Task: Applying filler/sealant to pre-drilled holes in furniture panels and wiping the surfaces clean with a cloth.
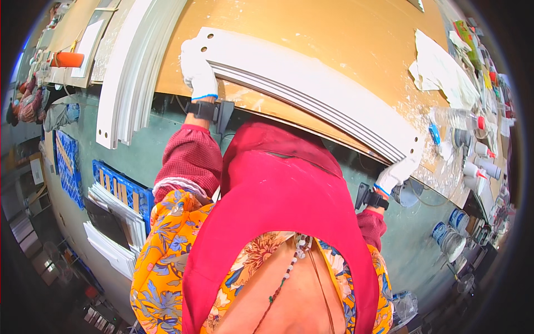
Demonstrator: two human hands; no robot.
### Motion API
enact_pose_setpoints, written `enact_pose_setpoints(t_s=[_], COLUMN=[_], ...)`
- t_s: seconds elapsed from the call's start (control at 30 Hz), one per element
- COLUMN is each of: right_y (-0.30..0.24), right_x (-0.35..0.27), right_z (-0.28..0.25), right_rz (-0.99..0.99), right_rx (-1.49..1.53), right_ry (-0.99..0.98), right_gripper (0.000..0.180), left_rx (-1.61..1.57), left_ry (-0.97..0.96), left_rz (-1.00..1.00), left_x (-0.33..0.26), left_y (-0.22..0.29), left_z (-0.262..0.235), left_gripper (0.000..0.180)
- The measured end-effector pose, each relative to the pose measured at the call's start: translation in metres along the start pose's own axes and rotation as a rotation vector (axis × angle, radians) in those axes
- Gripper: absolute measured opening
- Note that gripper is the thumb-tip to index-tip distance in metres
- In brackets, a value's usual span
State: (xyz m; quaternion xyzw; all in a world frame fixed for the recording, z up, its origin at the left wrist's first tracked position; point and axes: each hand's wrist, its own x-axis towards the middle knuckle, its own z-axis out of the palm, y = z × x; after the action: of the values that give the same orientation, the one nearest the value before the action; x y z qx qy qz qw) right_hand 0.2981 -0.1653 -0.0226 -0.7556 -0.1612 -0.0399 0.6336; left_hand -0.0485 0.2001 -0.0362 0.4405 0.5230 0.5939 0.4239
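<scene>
A stack of long white slats (303, 78), with small dark holes at both ends, lies along the near edge of the tan worktable (261, 25). My left hand (197, 69), in a white glove with a blue cuff edge, is closed around the stack's left end. At the far right end, my right hand (399, 170), gloved the same way, is closed on the lower corner. Some of its fingers are hidden behind the slats. The layered edges of the stack face me.
Another pile of white slats (133, 72) juts over the table edge at the left. An orange cylinder (67, 59) lies beyond it. To the right are a white cloth (442, 69), a clear bottle (456, 118) and several white bottles. Blue pallets (123, 186) and paint buckets (448, 239) stand on the floor.
</scene>
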Motion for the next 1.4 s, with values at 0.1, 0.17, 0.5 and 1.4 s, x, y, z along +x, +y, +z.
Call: enact_pose_setpoints(t_s=[0.1, 0.17, 0.5, 1.4], right_y=[-0.002, -0.013, 0.040, 0.030], right_x=[0.006, 0.014, 0.087, 0.190], right_z=[0.003, 0.009, -0.020, 0.055], right_rz=[-0.019, -0.040, -0.123, -0.185], right_rx=[-0.087, -0.172, -0.505, -1.212], right_ry=[0.013, -0.075, -0.305, -0.549], right_gripper=[0.044, 0.044, 0.046, 0.043], left_rx=[0.555, 0.634, 1.144, 1.083], left_ry=[-0.064, -0.097, -0.543, -0.786], left_rz=[0.366, 0.534, 0.253, 0.374], left_x=[0.016, 0.021, 0.069, 0.087], left_y=[-0.011, -0.008, 0.017, 0.065], left_z=[0.004, 0.015, 0.059, 0.108], left_gripper=[0.034, 0.039, 0.060, 0.062])
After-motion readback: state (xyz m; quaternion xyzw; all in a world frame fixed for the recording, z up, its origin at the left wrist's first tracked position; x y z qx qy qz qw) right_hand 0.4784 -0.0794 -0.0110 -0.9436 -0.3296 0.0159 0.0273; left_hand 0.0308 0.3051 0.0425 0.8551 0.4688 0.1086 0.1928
